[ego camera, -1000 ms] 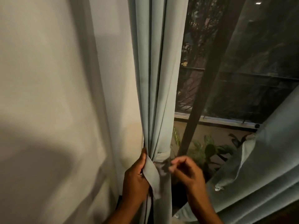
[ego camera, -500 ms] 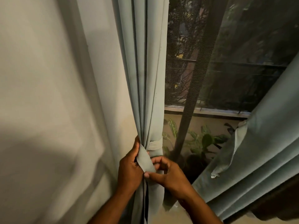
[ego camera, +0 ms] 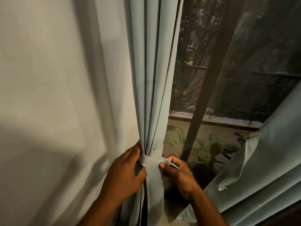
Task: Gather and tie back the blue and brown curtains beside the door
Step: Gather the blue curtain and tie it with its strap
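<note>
While the left hand [ego camera: 125,170] clamps the gathered curtain [ego camera: 154,79], the right hand [ego camera: 176,172] pinches the tie [ego camera: 152,160] end toward 3 o'clock; knot unfinished, second curtain [ego camera: 268,160] at 4 o'clock loose

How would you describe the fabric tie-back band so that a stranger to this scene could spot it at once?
Start at the pale wall on the left; beside it hangs a gathered blue curtain against the dark window. Low down, between the left hand and right hand, the tie-back band runs crosswise around the vertical folds, the only horizontal strip there.
</note>
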